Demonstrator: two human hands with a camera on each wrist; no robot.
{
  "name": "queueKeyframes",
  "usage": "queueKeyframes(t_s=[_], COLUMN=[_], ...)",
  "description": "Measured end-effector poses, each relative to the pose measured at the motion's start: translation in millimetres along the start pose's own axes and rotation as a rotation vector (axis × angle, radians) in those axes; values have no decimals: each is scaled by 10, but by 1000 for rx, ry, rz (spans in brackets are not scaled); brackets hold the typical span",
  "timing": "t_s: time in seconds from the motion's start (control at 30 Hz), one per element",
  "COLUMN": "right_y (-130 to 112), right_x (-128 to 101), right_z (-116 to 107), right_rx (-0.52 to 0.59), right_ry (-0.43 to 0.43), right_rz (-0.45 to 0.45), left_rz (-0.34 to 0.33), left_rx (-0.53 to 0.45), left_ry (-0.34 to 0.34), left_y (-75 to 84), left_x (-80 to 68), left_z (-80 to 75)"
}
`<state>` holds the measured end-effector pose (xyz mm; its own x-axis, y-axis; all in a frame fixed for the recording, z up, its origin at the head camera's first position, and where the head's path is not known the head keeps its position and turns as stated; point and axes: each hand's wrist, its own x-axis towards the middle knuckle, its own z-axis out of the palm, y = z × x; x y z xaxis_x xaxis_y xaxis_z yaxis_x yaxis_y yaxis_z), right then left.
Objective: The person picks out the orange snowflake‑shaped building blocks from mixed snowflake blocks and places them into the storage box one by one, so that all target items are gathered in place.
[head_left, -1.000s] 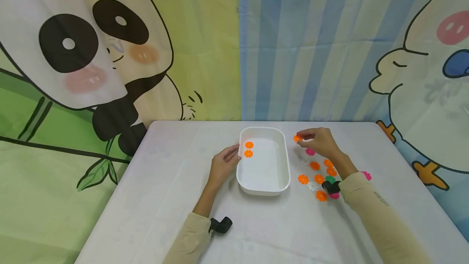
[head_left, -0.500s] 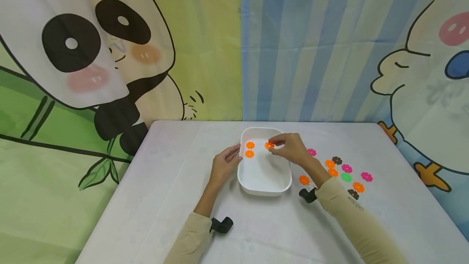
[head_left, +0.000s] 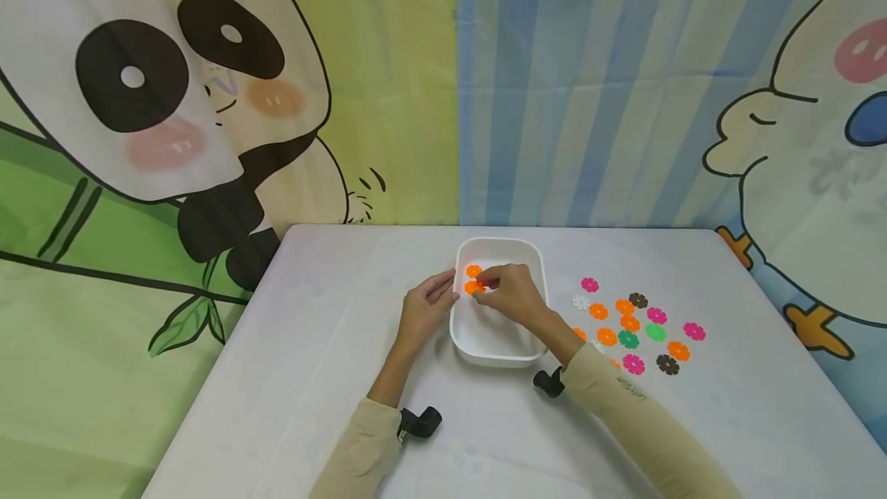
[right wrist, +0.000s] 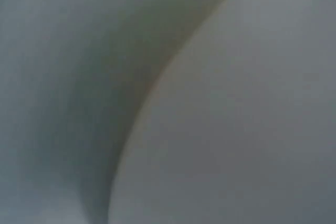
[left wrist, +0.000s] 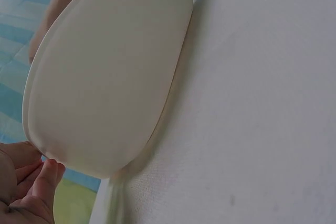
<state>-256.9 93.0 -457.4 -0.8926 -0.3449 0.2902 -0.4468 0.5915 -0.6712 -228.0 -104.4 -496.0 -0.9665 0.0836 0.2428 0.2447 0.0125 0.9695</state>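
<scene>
We see the desk [head_left: 312,376] bearing a white tray [head_left: 537,268]. The left hand [head_left: 424,313] rests open against the tray's left wall. The right hand [head_left: 510,293], a second ago outside the tray, has since crossed into it and now pinches an orange flower piece [head_left: 474,287] beside another orange piece [head_left: 473,270]. Loose pieces [head_left: 629,322] lie right of the tray.

R wrist view all blur; orange piece [head_left: 474,287] half under right hand [head_left: 509,295] fingertips.
</scene>
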Motion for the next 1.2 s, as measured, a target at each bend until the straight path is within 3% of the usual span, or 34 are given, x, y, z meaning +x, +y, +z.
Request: queueKeyframes(t_s=[0.23, 0.53, 1.2], right_y=[-13, 40, 110], right_x=[-13, 30, 46], right_z=[186, 239, 288], right_rx=[-35, -94, -116], right_ry=[-22, -76, -124], right_rz=[16, 1, -42], left_rz=[-9, 1, 6], left_rx=[2, 13, -2], left_ry=[-49, 5, 0], left_y=[95, 21, 7], left_x=[-15, 27, 8], left_z=[13, 10, -2])
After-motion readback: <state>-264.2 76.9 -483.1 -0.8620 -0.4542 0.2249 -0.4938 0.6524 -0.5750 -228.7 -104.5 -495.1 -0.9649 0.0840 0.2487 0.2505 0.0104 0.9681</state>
